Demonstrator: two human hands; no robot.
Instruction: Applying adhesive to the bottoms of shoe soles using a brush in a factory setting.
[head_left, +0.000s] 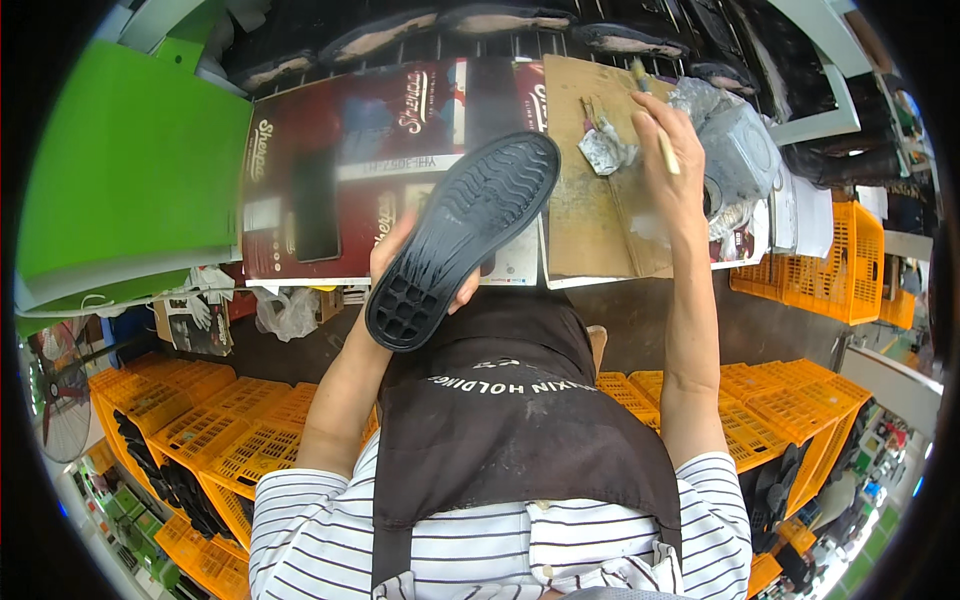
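A black shoe sole (pixel 465 235) and a brush (pixel 668 153), one in each hand.
Just left of the frame's centre, the left hand (pixel 391 248) grips the sole, tread facing up; at upper right, the right hand (pixel 674 165) is closed around the brush's pale handle, above brown cardboard (pixel 600 225).

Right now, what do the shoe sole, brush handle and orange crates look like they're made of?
Shoe sole: probably rubber or moulded plastic, mostly matte black, with crisp grooves and square heel hollows. Brush handle: likely wood, pale and plain, though I can't make out grain. Orange crates: probably hard plastic, evenly coloured with slotted walls.
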